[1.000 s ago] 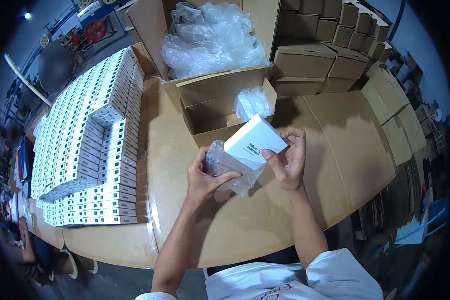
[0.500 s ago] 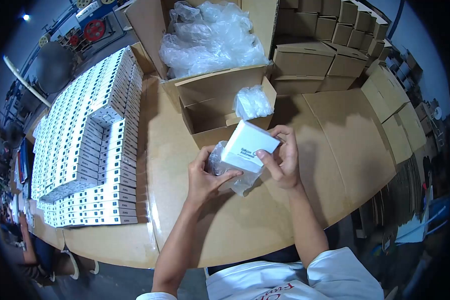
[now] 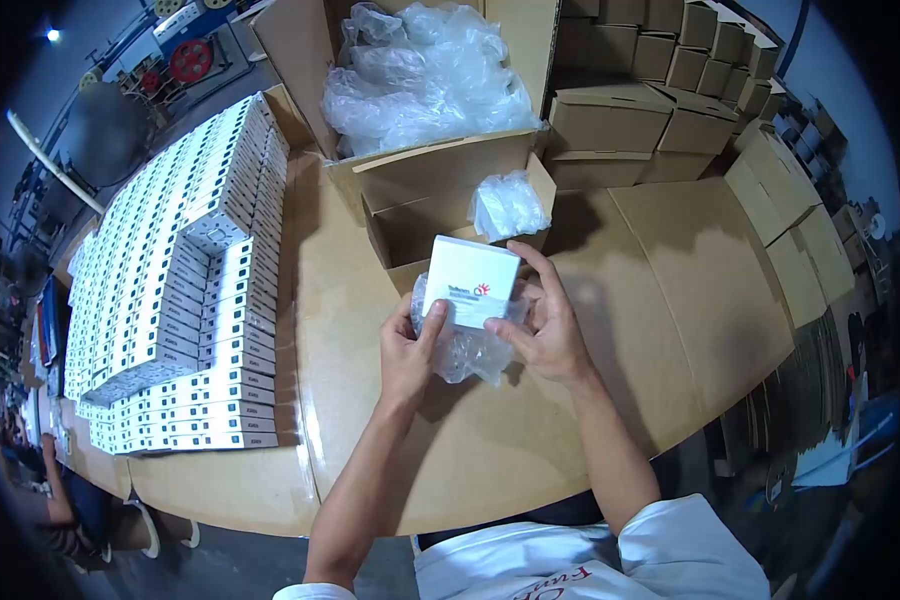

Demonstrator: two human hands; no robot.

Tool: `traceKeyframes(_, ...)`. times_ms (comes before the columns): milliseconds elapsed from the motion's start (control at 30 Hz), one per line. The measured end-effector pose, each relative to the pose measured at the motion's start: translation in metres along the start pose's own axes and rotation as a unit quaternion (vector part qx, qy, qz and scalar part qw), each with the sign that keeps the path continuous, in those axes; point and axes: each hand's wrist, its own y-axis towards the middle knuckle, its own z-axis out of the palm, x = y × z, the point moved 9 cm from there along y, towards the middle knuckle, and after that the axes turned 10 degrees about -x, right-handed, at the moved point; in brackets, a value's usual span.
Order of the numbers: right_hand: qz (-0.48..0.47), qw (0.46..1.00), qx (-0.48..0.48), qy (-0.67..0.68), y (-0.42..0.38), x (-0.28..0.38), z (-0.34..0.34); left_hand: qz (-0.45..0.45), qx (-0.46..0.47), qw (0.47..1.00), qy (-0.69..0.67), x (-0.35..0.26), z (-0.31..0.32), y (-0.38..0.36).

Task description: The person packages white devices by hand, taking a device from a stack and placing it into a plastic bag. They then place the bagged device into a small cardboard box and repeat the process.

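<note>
A white box [image 3: 471, 281] with dark print and a small red mark sits partly inside a clear plastic bag [image 3: 467, 358]. My left hand [image 3: 411, 345] grips its left side, thumb on the front face. On the right side, my right hand [image 3: 550, 325] holds the box and the bag, with the thumb at the lower right corner and the index finger near the top right. Just beyond them stands an open brown carton [image 3: 395, 229] with a plastic-wrapped item [image 3: 509, 206] at its right end.
Many small white boxes [image 3: 232, 360] are stacked at the left. Behind the carton, a large box [image 3: 305, 75] holds clear plastic bags [image 3: 420, 80]. Brown cartons [image 3: 610, 120] are piled at the back right. Part of another person's arm [image 3: 58, 485] shows at the lower left.
The white box has moved left and turned more upright, its front towards the camera. My left thumb now lies on its face, and my right hand has shifted left and down to its edge.
</note>
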Motion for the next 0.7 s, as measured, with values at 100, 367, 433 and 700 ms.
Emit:
traceKeyframes(100,0.024,0.999,-0.007,-0.032,0.001,0.001,-0.002,0.001,0.014,1.000,-0.007,0.003,0.001,-0.001)
traceKeyframes(367,0.017,0.997,-0.004,-0.072,0.002,0.004,-0.008,0.081,-0.003,0.993,0.082,-0.017,0.007,-0.005)
traceKeyframes(433,0.015,0.997,-0.006,-0.071,0.001,-0.002,-0.013,0.100,-0.001,0.992,0.075,-0.022,0.010,-0.006)
traceKeyframes(700,-0.034,0.992,-0.016,-0.124,0.002,-0.008,-0.026,0.065,0.074,0.995,0.020,-0.014,0.015,-0.007)
